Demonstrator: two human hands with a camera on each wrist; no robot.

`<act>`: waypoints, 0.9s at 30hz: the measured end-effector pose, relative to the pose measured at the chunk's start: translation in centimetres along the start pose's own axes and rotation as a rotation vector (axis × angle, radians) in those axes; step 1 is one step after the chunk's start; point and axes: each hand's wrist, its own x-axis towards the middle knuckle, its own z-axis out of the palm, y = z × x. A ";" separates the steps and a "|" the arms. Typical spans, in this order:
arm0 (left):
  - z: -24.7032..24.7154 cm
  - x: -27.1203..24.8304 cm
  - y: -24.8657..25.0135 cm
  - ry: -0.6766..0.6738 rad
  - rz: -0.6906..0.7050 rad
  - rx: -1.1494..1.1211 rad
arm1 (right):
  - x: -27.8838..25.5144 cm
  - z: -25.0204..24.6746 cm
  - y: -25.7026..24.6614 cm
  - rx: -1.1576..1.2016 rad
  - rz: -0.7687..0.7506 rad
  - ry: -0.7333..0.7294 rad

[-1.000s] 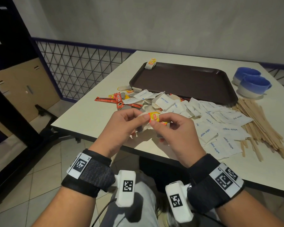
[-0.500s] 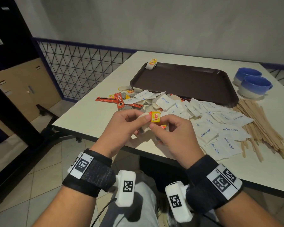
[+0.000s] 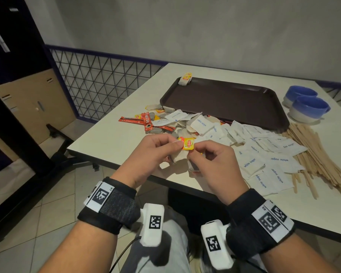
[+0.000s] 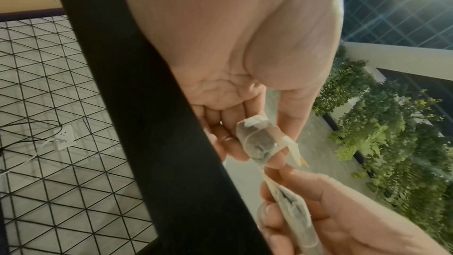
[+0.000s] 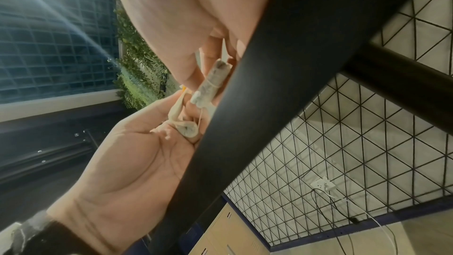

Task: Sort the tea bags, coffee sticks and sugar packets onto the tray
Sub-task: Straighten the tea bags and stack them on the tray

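Observation:
Just above the table's front edge, my left hand (image 3: 175,143) and right hand (image 3: 195,152) meet around a yellow tea tag (image 3: 188,144). My left fingers hold a white tea bag (image 4: 259,143) with its string wound round it. My right fingers pinch a second tea bag (image 5: 213,82) by the tag. The dark brown tray (image 3: 224,99) lies beyond, with one tea bag (image 3: 185,78) on its far left corner. Red coffee sticks (image 3: 146,121) and white sugar packets (image 3: 264,154) are piled between the tray and my hands.
Wooden stirrers (image 3: 319,158) lie in a heap to the right of the packets. Two blue cups (image 3: 307,107) stand right of the tray. A wire grid fence (image 3: 98,85) runs behind the table's left side.
Both hands stay together at the front edge. The yellow tag has shifted slightly right and now faces up more between the fingertips.

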 end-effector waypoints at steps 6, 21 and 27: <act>0.0 -0.1 -0.1 0.011 0.011 -0.003 | -0.1 -0.2 -1.1 0.167 0.113 0.001; -0.2 -0.1 -0.5 0.001 -0.010 0.001 | -0.2 -0.1 -0.3 0.060 0.030 0.013; -0.2 -0.2 -0.6 -0.011 -0.002 0.014 | -0.3 0.0 -0.1 0.050 0.001 0.016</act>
